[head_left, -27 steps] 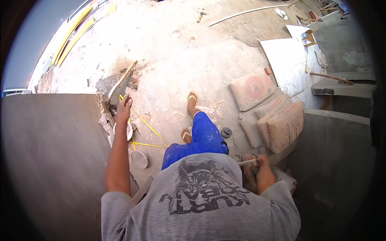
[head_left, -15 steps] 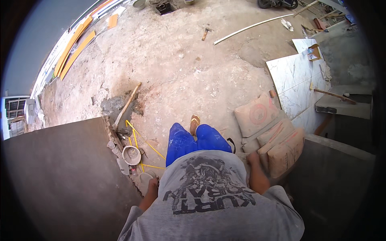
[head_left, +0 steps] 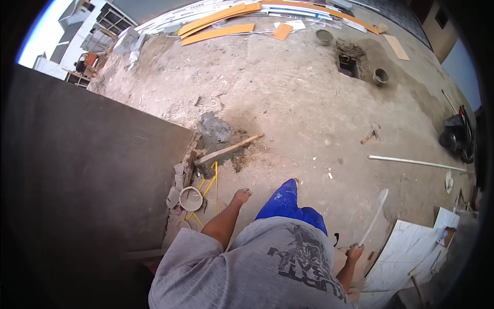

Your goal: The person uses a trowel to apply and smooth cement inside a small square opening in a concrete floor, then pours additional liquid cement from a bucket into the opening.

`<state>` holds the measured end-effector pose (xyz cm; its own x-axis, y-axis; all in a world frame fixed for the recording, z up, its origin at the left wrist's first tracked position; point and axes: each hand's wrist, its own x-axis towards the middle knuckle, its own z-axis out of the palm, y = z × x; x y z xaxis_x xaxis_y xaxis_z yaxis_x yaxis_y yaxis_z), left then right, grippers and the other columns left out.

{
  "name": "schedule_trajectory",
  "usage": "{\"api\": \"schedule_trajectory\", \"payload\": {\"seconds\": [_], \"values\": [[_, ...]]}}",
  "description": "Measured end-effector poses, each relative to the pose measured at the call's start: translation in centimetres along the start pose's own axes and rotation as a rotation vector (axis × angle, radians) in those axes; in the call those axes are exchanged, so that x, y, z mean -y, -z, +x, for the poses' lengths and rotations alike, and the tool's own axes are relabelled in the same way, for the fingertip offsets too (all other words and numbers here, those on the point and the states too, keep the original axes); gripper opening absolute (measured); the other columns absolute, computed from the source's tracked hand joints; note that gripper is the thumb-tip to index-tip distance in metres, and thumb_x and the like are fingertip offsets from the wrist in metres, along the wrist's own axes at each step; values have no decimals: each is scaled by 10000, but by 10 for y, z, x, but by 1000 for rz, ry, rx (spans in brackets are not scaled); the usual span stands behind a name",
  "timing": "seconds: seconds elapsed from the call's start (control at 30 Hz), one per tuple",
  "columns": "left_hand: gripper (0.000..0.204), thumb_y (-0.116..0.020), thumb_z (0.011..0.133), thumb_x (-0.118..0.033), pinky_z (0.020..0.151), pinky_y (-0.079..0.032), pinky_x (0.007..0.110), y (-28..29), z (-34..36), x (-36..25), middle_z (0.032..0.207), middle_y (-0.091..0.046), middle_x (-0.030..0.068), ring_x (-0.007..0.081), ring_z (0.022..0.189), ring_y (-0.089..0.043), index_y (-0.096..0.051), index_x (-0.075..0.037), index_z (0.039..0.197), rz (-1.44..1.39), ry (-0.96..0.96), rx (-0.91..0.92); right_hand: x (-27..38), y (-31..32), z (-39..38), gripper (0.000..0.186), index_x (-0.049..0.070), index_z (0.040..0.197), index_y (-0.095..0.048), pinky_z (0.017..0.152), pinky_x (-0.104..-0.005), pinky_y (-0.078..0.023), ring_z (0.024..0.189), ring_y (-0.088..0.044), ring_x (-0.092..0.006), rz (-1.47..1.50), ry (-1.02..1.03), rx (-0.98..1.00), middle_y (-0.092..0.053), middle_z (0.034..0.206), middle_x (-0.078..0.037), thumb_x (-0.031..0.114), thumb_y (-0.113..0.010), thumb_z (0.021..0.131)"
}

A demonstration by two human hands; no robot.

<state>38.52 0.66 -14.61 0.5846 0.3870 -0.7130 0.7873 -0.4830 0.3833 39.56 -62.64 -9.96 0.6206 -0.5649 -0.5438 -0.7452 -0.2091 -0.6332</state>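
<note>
My right hand (head_left: 355,251) is closed on a long, pale, blade-like strip (head_left: 374,216), which points away over the bare ground; its kind is not clear. My left hand (head_left: 243,195) hangs left of my blue-clad legs, its fingers curled, and what they hold, if anything, is too small to make out. Left of that hand stand a small round bucket (head_left: 191,199) and a bent yellow strip (head_left: 210,186). Farther off, a wooden-handled tool (head_left: 231,148) lies across wet grey mortar (head_left: 215,127).
A dark wall (head_left: 98,159) runs along the left. Marble-patterned slabs (head_left: 399,252) lie at the right. A hammer (head_left: 369,137) and a white pipe (head_left: 417,162) rest on the ground. Beyond are a square pit (head_left: 349,66), a bucket (head_left: 381,77) and orange boards (head_left: 218,34).
My view has swung left and I have stepped on. My right hand has left the cement bags and now shows the pale strip. My left arm reaches farther forward.
</note>
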Motion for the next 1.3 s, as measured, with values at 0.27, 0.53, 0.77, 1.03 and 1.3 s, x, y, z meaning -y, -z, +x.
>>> {"api": "schedule_trajectory", "payload": {"seconds": [0.27, 0.53, 0.77, 1.03, 1.3], "values": [[541, -547, 868, -416, 980, -409, 382, 26, 137, -193, 1198, -585, 223, 355, 1134, -548, -569, -2, 1216, -217, -176, -108, 93, -116, 94, 229, -31, 867, -526, 354, -333, -411, 438, -520, -210, -256, -349, 420, -538, 614, -137, 178, -440, 839], [555, -526, 864, -441, 998, -403, 386, -1, 294, -283, 1214, -569, 231, 348, 1165, -532, -570, -22, 1225, -156, 85, -228, 233, -223, 311, 256, -46, 878, -552, 365, -352, -432, 446, -540, -231, -582, -410, 645, -571, 631, -153, 181, -437, 850], [575, -518, 881, -452, 999, -403, 367, -12, 392, -413, 1223, -585, 194, 322, 1173, -538, -553, -6, 1243, -431, 555, 83, 412, -266, 553, 282, -60, 889, -575, 375, -369, -450, 452, -558, -248, -894, -349, 669, -600, 646, -167, 183, -436, 860], [527, -599, 865, -367, 699, -493, 363, 44, 544, -605, 1106, -643, 181, 227, 890, -634, -553, -17, 1257, -445, 413, 40, 752, -346, 749, 294, -7, 1032, -494, 632, -444, -505, 707, -631, -399, -700, 682, -46, -636, 795, -226, 221, -530, 850], [509, -595, 895, -299, 927, -441, 334, 80, 793, -865, 1174, -613, 181, 244, 1092, -580, -514, 37, 1269, -396, 71, 62, 856, -477, 804, 237, 87, 1057, -501, 482, -289, -490, 474, -516, -129, 338, -38, 313, -595, 718, -70, 286, -533, 932]]}}
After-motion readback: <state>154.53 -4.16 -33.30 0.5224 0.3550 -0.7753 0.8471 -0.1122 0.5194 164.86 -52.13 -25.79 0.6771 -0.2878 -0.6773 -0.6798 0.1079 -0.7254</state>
